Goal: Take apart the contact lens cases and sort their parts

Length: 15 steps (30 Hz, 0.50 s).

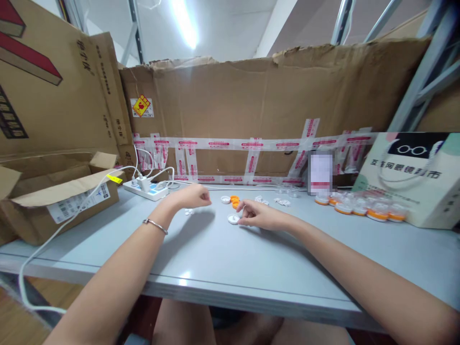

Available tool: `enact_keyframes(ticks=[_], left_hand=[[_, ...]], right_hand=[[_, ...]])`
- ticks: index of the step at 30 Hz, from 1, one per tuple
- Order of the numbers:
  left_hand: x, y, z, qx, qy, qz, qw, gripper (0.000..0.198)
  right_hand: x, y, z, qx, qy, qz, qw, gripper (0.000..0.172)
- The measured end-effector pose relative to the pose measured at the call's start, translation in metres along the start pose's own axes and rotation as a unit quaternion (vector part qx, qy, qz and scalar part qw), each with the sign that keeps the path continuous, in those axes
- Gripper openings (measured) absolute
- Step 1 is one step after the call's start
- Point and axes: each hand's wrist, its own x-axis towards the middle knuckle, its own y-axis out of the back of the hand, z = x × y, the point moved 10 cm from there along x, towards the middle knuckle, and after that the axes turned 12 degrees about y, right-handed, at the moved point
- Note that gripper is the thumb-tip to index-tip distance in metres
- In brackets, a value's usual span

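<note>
My right hand (256,213) has its thumb and fingertips at the edge of a round white cap (233,219) lying on the table; a small upright piece shows in its middle. My left hand (197,195) hovers above the table to the left, fingers curled together; whatever they pinch, if anything, is hidden. Beneath its wrist lie small white pieces (189,212). Behind the right fingers are orange rings or caps (235,198) and another white cap (225,199). Farther right sit small white parts (282,202) in a cluster.
Clear domes on orange bases (377,214) stand in a group at right, before a paper bag (406,182). A power strip (145,189) with white cables and an open cardboard box (72,201) are at left. A large taped cardboard sheet (230,105) closes off the table's back.
</note>
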Motion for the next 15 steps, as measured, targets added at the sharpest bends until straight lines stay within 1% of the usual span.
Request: enact_keyframes(ticks=[3,6,8,11,13,15], left_hand=[[-0.007,-0.008,0.037,-0.044,-0.069,0.007,0.997,0.033],[-0.014,-0.021,0.060,-0.056,-0.116,-0.014,0.992,0.041],[-0.015,-0.030,0.068,-0.051,-0.133,-0.023,0.990,0.039],[-0.014,-0.037,0.074,-0.041,-0.149,-0.016,0.988,0.031],[-0.014,-0.037,0.077,-0.042,-0.158,-0.008,0.986,0.027],[-0.014,-0.032,0.076,-0.054,-0.157,-0.004,0.986,0.027]], right_hand=[[-0.001,0.003,0.003,0.004,-0.003,-0.002,1.000,0.030],[0.000,0.003,0.005,-0.004,-0.001,-0.007,1.000,0.030],[0.000,0.003,0.005,-0.018,-0.002,-0.007,1.000,0.030],[0.001,0.002,0.004,-0.034,-0.002,-0.009,0.999,0.028],[0.001,0.001,0.003,-0.032,0.002,-0.011,0.999,0.029],[0.000,0.002,0.002,-0.026,0.003,-0.012,1.000,0.030]])
